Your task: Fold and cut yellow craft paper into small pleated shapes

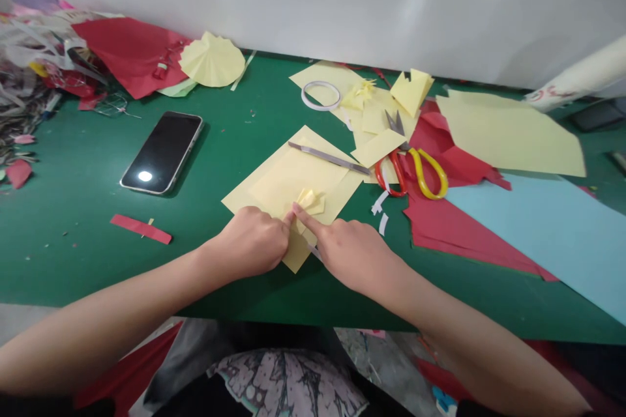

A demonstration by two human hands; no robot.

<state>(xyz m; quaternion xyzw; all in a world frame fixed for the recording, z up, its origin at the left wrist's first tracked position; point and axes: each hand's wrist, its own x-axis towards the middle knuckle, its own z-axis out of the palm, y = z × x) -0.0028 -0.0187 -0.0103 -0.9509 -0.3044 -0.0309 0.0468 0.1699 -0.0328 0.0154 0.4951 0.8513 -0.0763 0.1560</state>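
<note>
A small piece of folded yellow paper [310, 199] lies on a larger pale yellow sheet [274, 176] at the middle of the table. My left hand [252, 241] is closed in a fist, with its fingertip pressing on the near edge of the folded paper. Meeting it there, my right hand [357, 254] has its index finger on the same piece and its other fingers curled. A thin greyish tip pokes out from under the right hand; I cannot tell what it is. Across the sheet's far right side lies a slim metal tool [327, 158], apart from both hands.
Scissors [418, 166] with red and yellow handles lie on yellow scraps at the right, near a tape roll [320, 96]. Beyond are red paper [464, 228] and light blue paper [542, 228]. A phone [163, 151], a red strip [141, 229] and a pleated yellow fan [212, 60] lie left.
</note>
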